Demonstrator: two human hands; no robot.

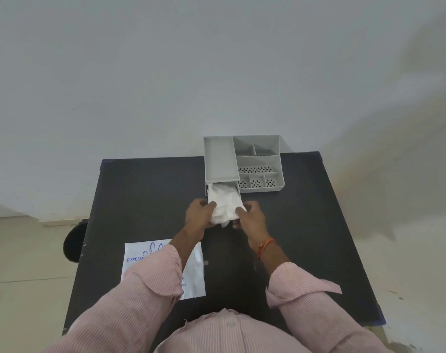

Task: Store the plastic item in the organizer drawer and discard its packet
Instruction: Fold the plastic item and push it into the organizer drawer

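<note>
A grey organizer (257,159) stands at the far edge of the black table (140,200), its drawer pulled out toward me on the left side. A crumpled white plastic item (224,205) lies half in the drawer and half over its front. My left hand (200,215) grips its left side and my right hand (249,217) grips its right side. The drawer's front is hidden behind the plastic. The flat white packet (196,271) with blue print lies on the table near me, partly under my left sleeve.
The organizer's open top compartments (257,183), some with perforated floors, sit right of the drawer. A dark round object (73,242) shows beside the table's left edge. A pale wall rises behind the table and light floor surrounds it.
</note>
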